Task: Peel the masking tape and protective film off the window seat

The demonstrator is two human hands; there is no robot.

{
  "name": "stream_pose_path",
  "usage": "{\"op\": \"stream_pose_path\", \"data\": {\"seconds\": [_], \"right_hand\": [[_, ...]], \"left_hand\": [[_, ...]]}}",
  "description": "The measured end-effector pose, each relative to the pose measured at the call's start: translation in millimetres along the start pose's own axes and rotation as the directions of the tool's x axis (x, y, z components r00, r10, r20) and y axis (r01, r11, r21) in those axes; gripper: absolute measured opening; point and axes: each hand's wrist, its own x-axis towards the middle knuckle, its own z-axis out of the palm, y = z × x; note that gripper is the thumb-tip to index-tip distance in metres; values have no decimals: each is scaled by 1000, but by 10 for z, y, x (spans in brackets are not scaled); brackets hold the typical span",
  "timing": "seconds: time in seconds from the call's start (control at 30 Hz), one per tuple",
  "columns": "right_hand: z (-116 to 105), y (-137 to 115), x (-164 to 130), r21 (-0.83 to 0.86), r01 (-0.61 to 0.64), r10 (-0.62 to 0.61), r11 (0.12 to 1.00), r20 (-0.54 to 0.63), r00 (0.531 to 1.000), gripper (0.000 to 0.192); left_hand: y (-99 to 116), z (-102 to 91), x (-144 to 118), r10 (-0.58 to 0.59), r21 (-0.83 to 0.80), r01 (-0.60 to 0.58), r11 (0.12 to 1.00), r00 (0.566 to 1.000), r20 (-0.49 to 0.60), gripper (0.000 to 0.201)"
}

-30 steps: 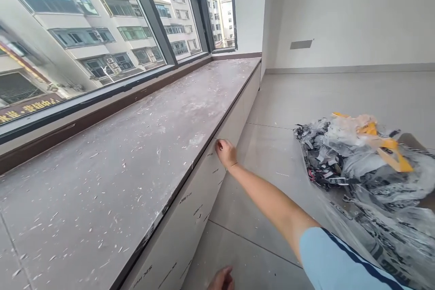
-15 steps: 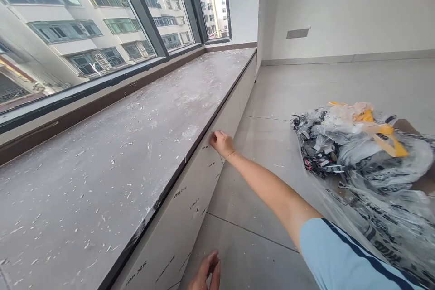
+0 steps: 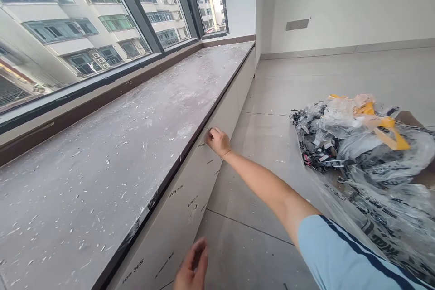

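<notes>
Reaching out, the right hand [image 3: 218,141] is pinching its fingers together at the ledge's [image 3: 142,118] front edge, touching the cabinet front [image 3: 190,199]; the left hand [image 3: 192,267] is hovering low, fingers together

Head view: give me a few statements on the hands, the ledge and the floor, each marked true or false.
1. The right hand is at the top edge of the cabinet front under the ledge. True.
2. The ledge is wiped clean. False: white flecks and dust cover it.
3. A heap of plastic wrap lies on the floor. True.
4. The left hand rests on top of the ledge. False: it is low, beside the cabinet front.
</notes>
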Motion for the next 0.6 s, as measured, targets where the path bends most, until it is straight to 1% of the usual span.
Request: {"op": "stream_pose_path", "data": {"seconds": [0.07, 0.1, 0.17, 0.2, 0.27, 0.33, 0.4, 0.47, 0.5, 0.57, 0.6], "right_hand": [[20, -19, -7, 87, -71, 73, 994, -15, 997, 14], [28, -25, -9, 139, -113, 116, 984, -12, 993, 13], [28, -25, -10, 258, -184, 184, 949, 22, 983, 12], [17, -18, -13, 316, -207, 201, 926, 49, 978, 13], [-31, 9, -36, 406, -224, 195, 886, 113, 974, 15], [-102, 39, -86, 456, -212, 157, 864, 155, 975, 16], [-174, 55, -151, 480, -197, 124, 855, 179, 976, 15], [-220, 44, -207, 504, -195, 101, 841, 208, 973, 13], [-229, 30, -224, 512, -192, 83, 837, 228, 970, 15], [-219, -5, -234, 504, -167, 45, 847, 246, 968, 21], [-204, -18, -229, 487, -144, 28, 862, 238, 971, 20]], "left_hand": [[223, -57, 74, -36, -201, 27, 979, 998, -42, 39], [323, -79, 123, -47, -320, 17, 947, 995, -86, 38], [485, -110, 227, -98, -546, -18, 837, 978, -182, 31], [546, -120, 274, -133, -634, -34, 773, 968, -214, 25], [635, -133, 343, -207, -748, -30, 663, 953, -222, 15], [694, -138, 368, -255, -800, -11, 599, 945, -204, 10], [736, -134, 356, -280, -818, -8, 575, 938, -205, 9], [769, -127, 330, -292, -820, -5, 572, 933, -210, 8], [783, -123, 318, -293, -818, -5, 575, 932, -212, 8], [806, -118, 301, -289, -813, -10, 581, 932, -218, 7], [816, -119, 297, -287, -812, -12, 584, 932, -220, 7]]}}
